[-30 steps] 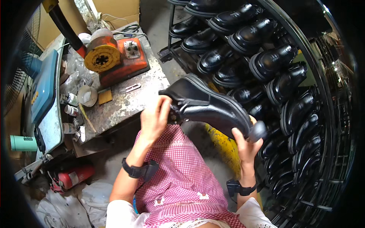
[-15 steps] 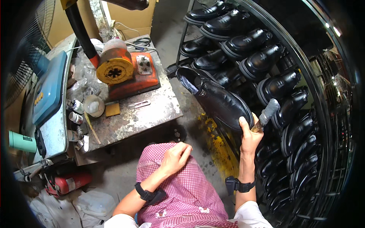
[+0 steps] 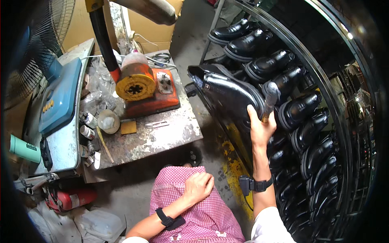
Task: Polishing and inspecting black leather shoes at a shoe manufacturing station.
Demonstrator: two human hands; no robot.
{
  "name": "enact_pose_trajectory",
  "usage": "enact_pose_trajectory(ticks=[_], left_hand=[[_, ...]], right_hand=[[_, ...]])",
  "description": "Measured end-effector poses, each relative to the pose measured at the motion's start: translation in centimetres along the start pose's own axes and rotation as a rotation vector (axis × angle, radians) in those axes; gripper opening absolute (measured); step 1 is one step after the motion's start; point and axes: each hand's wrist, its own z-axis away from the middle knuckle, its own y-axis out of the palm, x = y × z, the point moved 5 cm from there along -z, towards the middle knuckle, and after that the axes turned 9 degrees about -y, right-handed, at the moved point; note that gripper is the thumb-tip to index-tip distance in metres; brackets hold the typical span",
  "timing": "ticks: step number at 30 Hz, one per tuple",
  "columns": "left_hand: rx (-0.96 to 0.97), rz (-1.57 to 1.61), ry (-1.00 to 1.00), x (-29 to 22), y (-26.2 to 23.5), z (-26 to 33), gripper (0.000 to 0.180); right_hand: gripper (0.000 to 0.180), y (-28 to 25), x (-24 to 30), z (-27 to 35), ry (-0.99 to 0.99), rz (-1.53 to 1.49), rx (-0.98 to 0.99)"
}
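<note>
My right hand (image 3: 262,127) is closed on the toe end of a black leather shoe (image 3: 229,91), the thumb pressed against its edge. The shoe's opening points away to the far left, and light glares along its side. In the same hand stands a short stick tool (image 3: 272,97) with a dark, fuzzy-looking head, its handle partly hidden by the fingers. My left hand (image 3: 199,187) lies on the pink checked apron (image 3: 198,220) over my lap, its fingers curled in and nothing visible in them.
A shoe rack (image 3: 324,87) with several black shoes fills the right side. At the left, a worn table (image 3: 178,135) carries an orange machine (image 3: 152,101), a jar, small bottles, a yellow block and a knife. A fan (image 3: 38,52), teal cup (image 3: 25,148) and red extinguisher (image 3: 75,199) are farther left.
My right hand has carried the shoe and the stick tool farther away, toward the rack, and the tool now stands more upright. My left hand stays on my lap. The whole view has shifted slightly.
</note>
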Motion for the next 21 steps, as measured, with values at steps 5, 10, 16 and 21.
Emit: enact_pose_trajectory(ticks=[5, 10, 16, 21], left_hand=[[-0.025, 0.020, 0.003, 0.5, -0.4, 0.4, 0.009], [-0.038, 0.043, -0.008, 1.0, -0.9, 0.5, 0.009], [-0.060, 0.071, -0.022, 1.5, -1.5, 0.5, 0.008], [-0.049, 0.073, -0.040, 1.9, -1.7, 0.7, 0.009]], right_hand=[[0.046, 5.0, 2.6, -4.5, -0.242, 0.115, -0.080], [0.050, 8.7, 3.9, -7.7, -0.302, 0.201, -0.121], [0.046, 11.3, 5.6, -9.8, -0.216, 0.258, -0.107], [0.052, 12.8, 6.4, -10.4, -0.301, 0.258, -0.116]])
